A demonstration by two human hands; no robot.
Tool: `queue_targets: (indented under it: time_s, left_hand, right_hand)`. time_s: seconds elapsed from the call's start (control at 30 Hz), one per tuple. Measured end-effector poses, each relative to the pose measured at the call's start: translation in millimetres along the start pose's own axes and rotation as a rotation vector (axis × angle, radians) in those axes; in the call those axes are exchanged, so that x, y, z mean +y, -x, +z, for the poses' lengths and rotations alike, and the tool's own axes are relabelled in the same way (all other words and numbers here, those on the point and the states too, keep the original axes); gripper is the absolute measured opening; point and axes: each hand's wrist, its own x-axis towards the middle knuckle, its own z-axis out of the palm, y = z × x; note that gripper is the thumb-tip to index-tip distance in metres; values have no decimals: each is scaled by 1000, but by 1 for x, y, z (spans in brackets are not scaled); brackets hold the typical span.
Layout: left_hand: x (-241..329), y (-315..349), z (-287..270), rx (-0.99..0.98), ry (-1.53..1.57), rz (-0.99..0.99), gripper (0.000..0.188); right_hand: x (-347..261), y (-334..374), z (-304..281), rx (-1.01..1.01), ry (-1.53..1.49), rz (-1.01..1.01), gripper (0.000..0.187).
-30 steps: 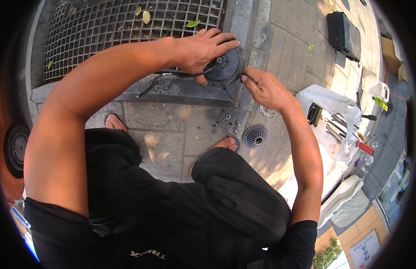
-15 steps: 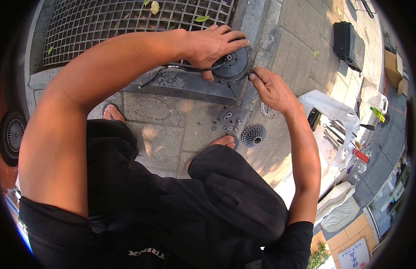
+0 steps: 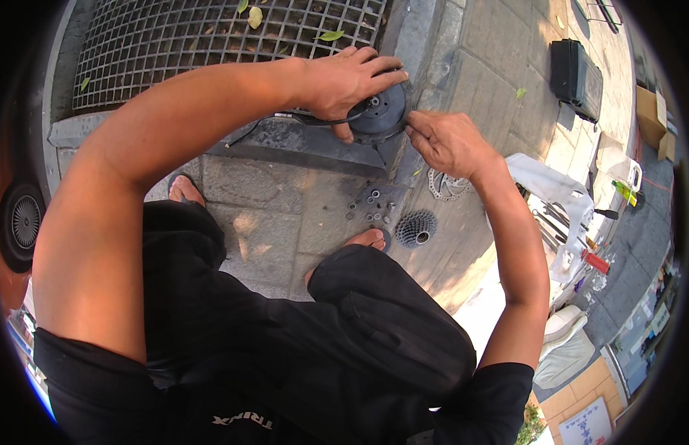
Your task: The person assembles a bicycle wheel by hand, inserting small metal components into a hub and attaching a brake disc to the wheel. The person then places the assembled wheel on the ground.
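A dark round hub motor [image 3: 389, 111] lies on the corner of the grey stone curb [image 3: 307, 154], a black cable [image 3: 312, 121] running from its axle to the left. My left hand [image 3: 343, 85] grips it, fingers spread over the far side and thumb down on the near side. At the motor's right rim, my right hand [image 3: 454, 144] is closed in a pinch. Whatever sits between those fingertips is hidden or too small to name.
Several small nuts and washers [image 3: 374, 196] lie by my foot, near a bicycle cassette [image 3: 417, 228] and a brake rotor [image 3: 447, 187]. Beyond the curb is a metal grating [image 3: 211, 37]. On the right are a white plastic piece [image 3: 556, 182], a red-handled tool [image 3: 596, 261] and a black case [image 3: 576, 80].
My right hand has turned at the rim, its knuckles rolling over and its forearm swinging outward to the right. The left hand keeps its hold on the motor.
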Motion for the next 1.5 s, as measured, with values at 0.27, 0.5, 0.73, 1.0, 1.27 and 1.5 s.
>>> queue_targets:
  time_s: [0.27,0.5,0.73,1.0,1.27,1.5]
  left_hand:
    - [3,4,6,10,16,-22,144]
    - [1,3,8,12,18,-21,143]
    - [0,2,7,14,23,6,144]
    - [0,2,15,56,-30,-14,145]
    - [-5,-3,11,29,-3,9,145]
    - [-32,4,-35,-144,675,-354,114]
  right_hand:
    - [6,-1,5,-10,17,-81,16]
    - [5,-3,4,-4,-52,-54,18]
    - [-6,4,14,16,-142,129,21]
    - [-24,8,33,103,-285,361,27]
    - [-33,11,37,127,-298,453,31]
    - [-54,7,50,203,-323,523,33]
